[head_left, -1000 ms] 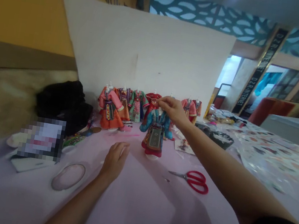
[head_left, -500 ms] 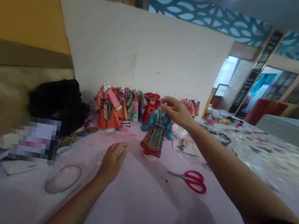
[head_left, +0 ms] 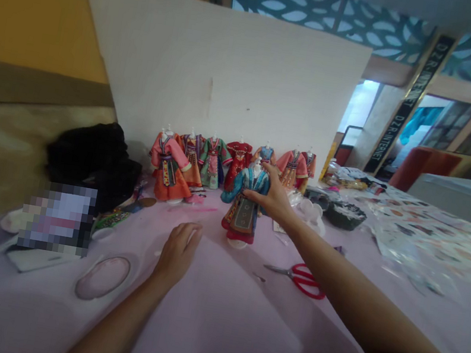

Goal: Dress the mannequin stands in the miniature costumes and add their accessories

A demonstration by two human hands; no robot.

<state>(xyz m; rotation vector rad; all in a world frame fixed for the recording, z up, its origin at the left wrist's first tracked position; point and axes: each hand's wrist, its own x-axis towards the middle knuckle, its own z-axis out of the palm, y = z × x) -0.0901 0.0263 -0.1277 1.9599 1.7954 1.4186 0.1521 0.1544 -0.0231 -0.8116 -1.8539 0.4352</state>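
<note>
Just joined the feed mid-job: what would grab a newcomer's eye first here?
The row of costumed figurines standing against the white board at the back draws the eye first. In front of it, the right hand grips a blue-robed figurine by its upper body, while the left hand lies flat on the pink table. A pair of red scissors lies to that figurine's right.
</note>
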